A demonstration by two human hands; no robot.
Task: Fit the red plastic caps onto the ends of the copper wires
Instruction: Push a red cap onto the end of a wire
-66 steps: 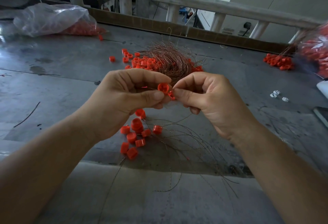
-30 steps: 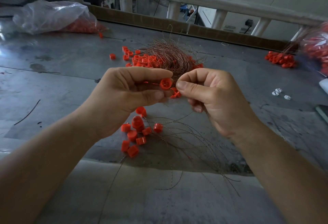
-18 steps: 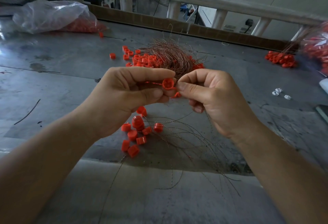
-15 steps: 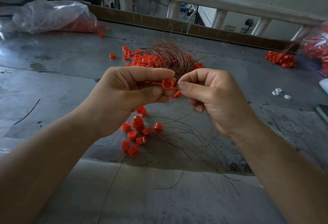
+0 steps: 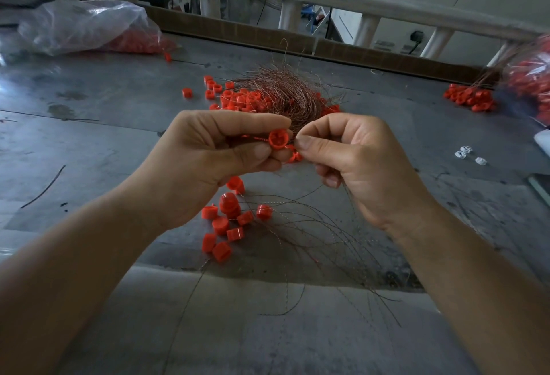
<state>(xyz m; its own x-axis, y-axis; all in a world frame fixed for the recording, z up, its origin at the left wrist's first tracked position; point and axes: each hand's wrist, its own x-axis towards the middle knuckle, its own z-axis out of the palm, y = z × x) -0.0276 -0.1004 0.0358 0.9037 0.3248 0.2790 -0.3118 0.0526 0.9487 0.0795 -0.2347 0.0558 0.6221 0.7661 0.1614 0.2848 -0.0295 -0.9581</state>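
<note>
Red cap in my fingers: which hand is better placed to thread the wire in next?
Right. The right hand pinches the copper wire just beside the red cap, whose open face is towards it, while the left hand grips that cap.

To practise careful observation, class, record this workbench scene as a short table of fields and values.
Left hand: pinches a red cap, open end towards the camera
Right hand: pinches a copper wire beside that cap
Loose caps: cluster on the table under the hands
Wire bundle: behind the hands, among more caps
Plastic bag: far left, holding caps
</note>
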